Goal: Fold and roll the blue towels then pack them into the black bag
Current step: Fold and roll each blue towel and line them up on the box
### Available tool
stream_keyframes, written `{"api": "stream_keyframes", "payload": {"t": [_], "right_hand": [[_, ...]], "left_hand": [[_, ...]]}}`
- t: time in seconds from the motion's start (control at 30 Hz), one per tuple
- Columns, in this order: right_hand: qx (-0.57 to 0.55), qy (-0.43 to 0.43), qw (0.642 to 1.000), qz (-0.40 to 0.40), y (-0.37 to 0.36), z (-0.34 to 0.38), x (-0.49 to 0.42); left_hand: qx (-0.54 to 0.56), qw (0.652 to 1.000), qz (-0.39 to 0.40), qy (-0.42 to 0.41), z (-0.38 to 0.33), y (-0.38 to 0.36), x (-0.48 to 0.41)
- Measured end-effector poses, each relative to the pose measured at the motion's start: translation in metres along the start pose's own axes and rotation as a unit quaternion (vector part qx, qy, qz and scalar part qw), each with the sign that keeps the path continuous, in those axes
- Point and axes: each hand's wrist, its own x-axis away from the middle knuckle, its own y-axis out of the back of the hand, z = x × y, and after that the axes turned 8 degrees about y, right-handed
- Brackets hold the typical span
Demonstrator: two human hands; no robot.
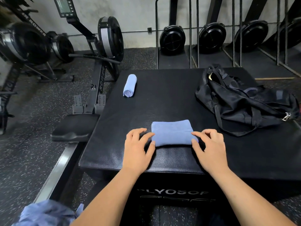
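A folded blue towel [171, 132] lies near the front of a black padded box [171, 98]. My left hand [137, 147] touches the towel's left end with thumb and fingertips. My right hand [210, 147] touches its right end the same way, fingers bent. A rolled blue towel [129, 85] lies at the box's far left. The black bag [241, 101] sits crumpled at the far right of the box, its top partly open. More blue cloth [47, 212] is heaped at the lower left, off the box.
Rowing machines [101, 46] stand on the speckled floor to the left, one seat [75, 128] close beside the box. Upright black machines in metal racks [172, 38] line the back wall.
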Motion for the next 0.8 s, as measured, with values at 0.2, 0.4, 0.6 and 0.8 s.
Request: {"api": "stream_keyframes", "payload": {"t": [0.2,0.4,0.6,0.8], "right_hand": [[0.016,-0.015,0.998,0.062,0.001,-0.004,-0.003],[-0.017,-0.032,0.994,0.103,0.003,-0.01,-0.006],[-0.055,-0.046,0.991,0.111,0.004,-0.015,-0.006],[-0.084,-0.073,0.99,0.084,0.007,-0.007,-0.011]], "left_hand": [[-0.034,0.999,0.04,-0.001,0.004,-0.001,-0.003],[0.011,0.999,0.042,0.02,0.008,-0.003,-0.004],[0.078,0.994,0.053,0.062,0.007,0.0,-0.004],[0.062,0.994,0.026,0.092,0.001,0.0,-0.008]]}}
